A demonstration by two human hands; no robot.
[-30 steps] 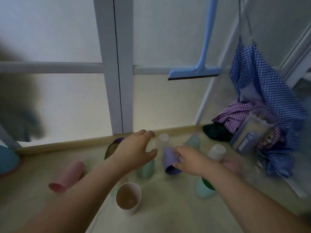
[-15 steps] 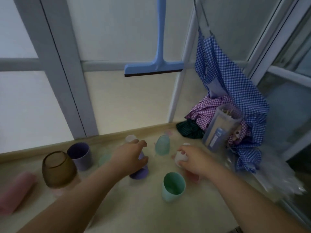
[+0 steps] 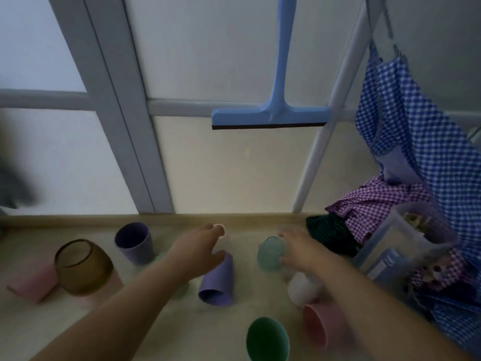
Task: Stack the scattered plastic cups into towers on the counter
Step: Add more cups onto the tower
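The left hand (image 3: 199, 250) reached forward with fingers loosely spread, its fingertips at a small clear cup (image 3: 220, 230) near the wall; whether they actually gripped it I cannot tell through the blur. Its thumb lay against the top of an upturned purple cup (image 3: 217, 281). The right hand (image 3: 299, 250) curled round a pale teal cup (image 3: 270, 254), fingers over its far side.

Half a second before, the right hand had been on the white cup (image 3: 303, 287); that cup now stood free at 6 o'clock from the hand, and the hand had shifted to the teal one. The left hand had slid off the purple cup toward 12 o'clock.

Both forearms ran up from the bottom edge, converging over the counter (image 3: 156, 329), palms down. At 9 o'clock of the left hand stood an upright purple cup (image 3: 135, 243), an amber cup (image 3: 83, 267) and a pink cup (image 3: 32, 285) on its side. A green cup (image 3: 268, 340) and another pink cup (image 3: 318, 327) sat near the bottom edge.
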